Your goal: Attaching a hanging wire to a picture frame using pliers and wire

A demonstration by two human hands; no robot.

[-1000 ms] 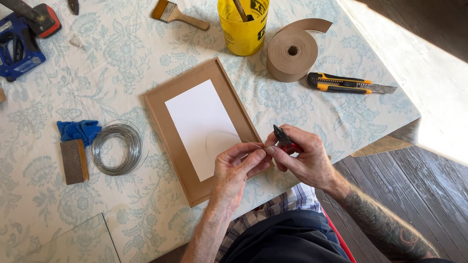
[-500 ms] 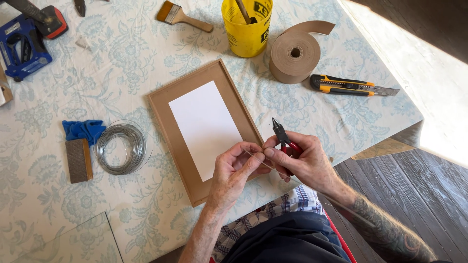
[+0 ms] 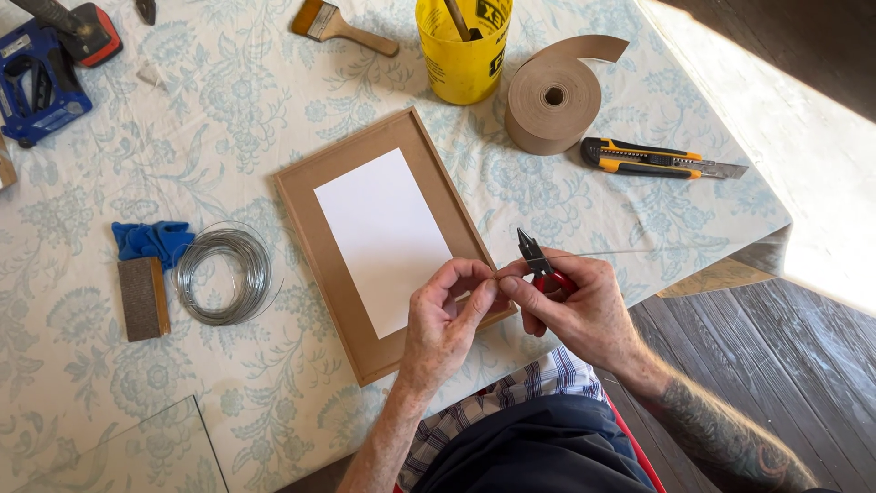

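Note:
A brown picture frame (image 3: 301, 187) with a white sheet (image 3: 381, 237) in it lies face down on the patterned tablecloth. Over its lower right corner my left hand (image 3: 447, 324) pinches a thin piece of wire (image 3: 593, 255) between thumb and fingers. My right hand (image 3: 584, 306) holds red-handled pliers (image 3: 537, 257), jaws pointing up, and also pinches the wire, which runs off to the right. The two hands touch at the fingertips.
A coil of wire (image 3: 222, 274), a blue cloth (image 3: 151, 239) and a brown block (image 3: 143, 297) lie left of the frame. A yellow bucket (image 3: 461, 46), paper tape roll (image 3: 552, 100), utility knife (image 3: 652, 160), paintbrush (image 3: 342, 26), blue tool (image 3: 36, 82) and glass sheet (image 3: 119, 452) surround it.
Both hands have stayed over the frame's lower right corner, fingers working the wire. A straight length of wire now stretches out to the right of the pliers.

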